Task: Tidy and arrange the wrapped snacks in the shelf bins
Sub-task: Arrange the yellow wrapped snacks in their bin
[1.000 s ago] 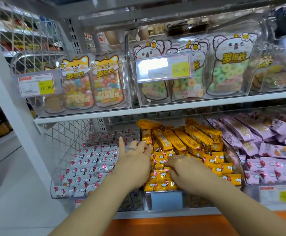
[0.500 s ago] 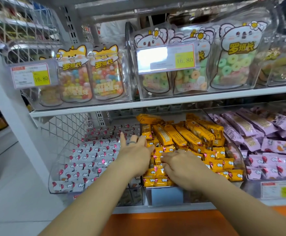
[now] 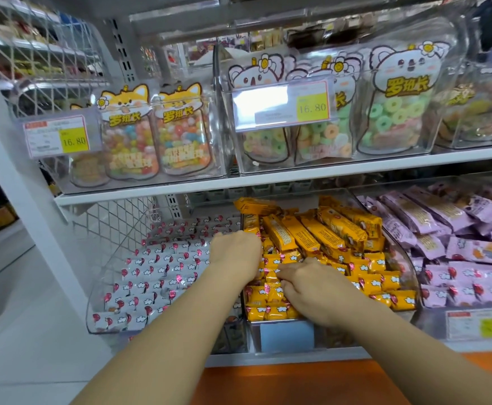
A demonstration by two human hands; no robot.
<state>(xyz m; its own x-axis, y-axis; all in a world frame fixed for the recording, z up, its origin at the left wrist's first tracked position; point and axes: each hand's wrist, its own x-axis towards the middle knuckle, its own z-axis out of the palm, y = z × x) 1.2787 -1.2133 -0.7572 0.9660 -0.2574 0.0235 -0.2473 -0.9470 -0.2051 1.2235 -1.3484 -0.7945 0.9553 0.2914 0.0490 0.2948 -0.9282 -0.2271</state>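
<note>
Yellow wrapped snacks fill the middle bin [image 3: 414, 273] of the lower shelf, and both hands are inside this bin. Long yellow bars [image 3: 323, 232] lie at the back, leaning side by side. Small yellow packets [image 3: 370, 280] lie in rows at the front.

The left hand [image 3: 236, 255] is at the left edge of the middle bin, just beside the wall that separates it from the left bin [image 3: 92, 305]. Its back is turned up and its fingers bend down out of sight, so I cannot tell if its grip is closed on a packet or not. The right hand [image 3: 306, 287] rests lower and nearer to the front, on the small yellow packets. Its fingers are curled and the fingertips [image 3: 281, 274] touch the packets, but I cannot tell if the grip holds one.

The left bin contains small white packets [image 3: 157, 276] with a red mark, in quite even rows. To the right of the middle bin lie purple packets [image 3: 458, 252], in a loose heap.

Above the white shelf board [image 3: 326, 175], clear bins hold standing candy bags: fox bags [image 3: 154, 133] with coloured balls at the left, koala bags [image 3: 397, 106] with sugar rings at the right. Two price tags [image 3: 282, 102] show 16.80. An orange surface [image 3: 297, 384] runs below the shelf.
</note>
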